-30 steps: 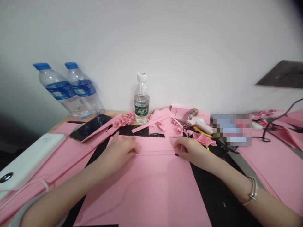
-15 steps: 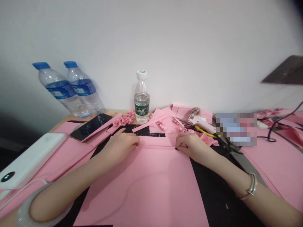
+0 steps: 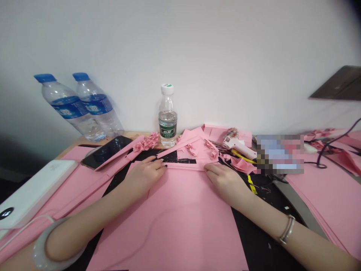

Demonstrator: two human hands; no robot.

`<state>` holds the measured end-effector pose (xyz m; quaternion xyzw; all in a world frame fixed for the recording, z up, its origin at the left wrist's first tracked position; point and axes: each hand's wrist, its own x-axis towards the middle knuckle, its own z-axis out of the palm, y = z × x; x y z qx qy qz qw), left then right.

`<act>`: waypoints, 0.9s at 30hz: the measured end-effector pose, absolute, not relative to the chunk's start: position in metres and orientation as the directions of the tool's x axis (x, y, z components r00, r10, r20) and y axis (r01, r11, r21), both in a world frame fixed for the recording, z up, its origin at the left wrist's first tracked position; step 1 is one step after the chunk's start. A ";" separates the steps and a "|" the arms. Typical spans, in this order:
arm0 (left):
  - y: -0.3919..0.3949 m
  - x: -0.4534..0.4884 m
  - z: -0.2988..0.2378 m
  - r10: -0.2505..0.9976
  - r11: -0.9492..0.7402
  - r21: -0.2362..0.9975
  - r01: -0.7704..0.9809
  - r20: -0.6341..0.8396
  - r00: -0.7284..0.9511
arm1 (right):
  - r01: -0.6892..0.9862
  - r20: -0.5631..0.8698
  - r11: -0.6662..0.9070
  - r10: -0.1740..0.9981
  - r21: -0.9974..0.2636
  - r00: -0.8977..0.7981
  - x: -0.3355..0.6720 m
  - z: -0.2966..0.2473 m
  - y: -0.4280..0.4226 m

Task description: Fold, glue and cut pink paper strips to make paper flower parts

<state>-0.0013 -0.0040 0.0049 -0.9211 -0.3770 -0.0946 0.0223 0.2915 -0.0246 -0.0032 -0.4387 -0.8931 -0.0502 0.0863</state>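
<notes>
A large sheet of pink paper [image 3: 175, 222] lies before me, with a narrow folded strip [image 3: 184, 166] along its far edge. At the left end of that strip, my left hand [image 3: 146, 174] is closed on the paper, its fingertips pressing on the fold. My right hand [image 3: 224, 182] grips the strip's right end with its fingers together; the thumb is mostly hidden. Just beyond the hands are pink paper flowers [image 3: 148, 143] and loose pink paper pieces [image 3: 194, 139].
A small water bottle [image 3: 168, 120] stands by the wall; two larger bottles [image 3: 97, 107] lean at the left. A phone [image 3: 107, 152] and white power bank [image 3: 36, 192] lie left. To the right are a glue gun [image 3: 239, 146], a yellow strip [image 3: 252, 184], cables and pink sheets [image 3: 332, 195].
The far edge of the sheet now shows a narrower folded strip. My right hand has shifted slightly left, and my left fingers have straightened along the fold. The view has turned slightly right.
</notes>
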 end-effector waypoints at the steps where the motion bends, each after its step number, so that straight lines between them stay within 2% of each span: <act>1: -0.008 -0.002 0.002 0.690 -0.714 0.016 0.700 0.186 0.699 | 0.791 0.198 0.609 0.769 0.063 -0.608 0.291 -0.005 -0.030; 3: -0.016 0.000 -0.004 0.712 -0.685 -0.027 0.728 0.190 0.676 | 0.787 0.191 0.593 0.764 0.168 -0.616 0.286 -0.007 -0.041; 5: -0.023 0.007 -0.009 0.719 -0.663 -0.075 0.745 0.212 0.662 | 0.802 0.181 0.557 0.785 0.215 -0.593 0.276 -0.009 -0.049; 9: -0.031 0.031 -0.016 0.680 -0.697 -0.070 0.714 0.252 0.689 | 0.845 0.151 0.519 0.832 0.131 -0.534 0.245 -0.010 -0.053; 12: -0.031 0.047 -0.021 0.667 -0.722 -0.026 0.691 0.240 0.706 | 0.809 0.138 0.585 0.798 0.050 -0.586 0.228 -0.013 -0.047; 19: -0.025 0.036 -0.027 0.736 -0.671 0.131 0.730 0.243 0.632 | 0.779 0.181 0.625 0.772 -0.043 -0.609 0.236 -0.016 -0.039; 23: -0.018 0.019 -0.026 0.788 -0.600 0.120 0.791 0.260 0.558 | 0.801 0.173 0.597 0.794 -0.041 -0.582 0.251 -0.013 -0.044; 27: -0.018 0.005 -0.023 0.803 -0.582 0.111 0.806 0.233 0.548 | 0.843 0.178 0.537 0.827 0.032 -0.534 0.277 -0.013 -0.051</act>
